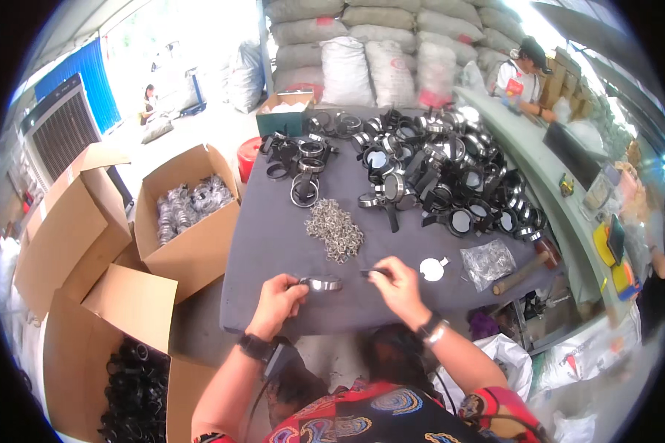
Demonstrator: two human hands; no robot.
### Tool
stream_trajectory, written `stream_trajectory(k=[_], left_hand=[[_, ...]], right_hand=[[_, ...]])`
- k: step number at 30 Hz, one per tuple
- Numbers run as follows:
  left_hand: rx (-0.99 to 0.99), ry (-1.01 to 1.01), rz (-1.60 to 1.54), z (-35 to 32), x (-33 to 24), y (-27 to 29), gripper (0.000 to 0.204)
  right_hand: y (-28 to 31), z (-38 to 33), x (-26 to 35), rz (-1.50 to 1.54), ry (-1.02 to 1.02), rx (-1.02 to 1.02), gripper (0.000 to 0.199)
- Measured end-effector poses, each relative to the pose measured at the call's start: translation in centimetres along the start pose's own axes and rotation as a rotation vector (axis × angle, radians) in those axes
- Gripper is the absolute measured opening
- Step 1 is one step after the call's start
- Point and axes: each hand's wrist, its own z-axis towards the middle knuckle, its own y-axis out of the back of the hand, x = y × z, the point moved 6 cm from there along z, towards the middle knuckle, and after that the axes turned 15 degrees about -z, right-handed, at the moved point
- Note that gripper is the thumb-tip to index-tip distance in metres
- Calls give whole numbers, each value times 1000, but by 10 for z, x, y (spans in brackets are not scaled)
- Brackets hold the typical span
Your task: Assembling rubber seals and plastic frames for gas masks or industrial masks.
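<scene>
Sacks (395, 70) of pale, coarse-looking material bulge in stacks behind a broad table (266, 236) with a matte gray-purple surface, as a person works at its near edge. At left, an open cardboard box (192, 258) with plain brown walls holds silvery, glossy bundles; across the table's far right side spreads a heap of black-and-silver ring pieces (451, 162). Forearms angle inward from below, wrists banded, the two hands apart and facing each other. The left hand (275, 303) bends forward, thumb and fingers pinching the left end of a ring; the right hand (403, 286) reaches up and inward, fingertips closed on a small dark piece. Beyond them sits a loose mound of metal clips (334, 229), shiny and tangled, with a crinkled clear plastic bag (488, 263) off to the right. The ring (324, 285), round with a bright silvery band, lies nearly level between the hands; whether it touches the tabletop cannot be told. A flat white disc (431, 270) with a short tab rests beside the right hand. The dark piece (367, 273), slim and partly hidden by fingers, points toward the ring.
</scene>
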Motion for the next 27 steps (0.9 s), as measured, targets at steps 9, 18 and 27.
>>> stream_trajectory(k=[9,18,27], left_hand=[[380,-350,-282,126,-132,-185,66],[-288,-600,1035,237,-132,-44,26],[-475,-357,1156,278,-95,-34,33]], right_hand=[[35,-17,-25,-361,-13,-80,11],[34,-9,-19,-367,52,-122,10],[35,-7,-15,-457,33,-12,28]])
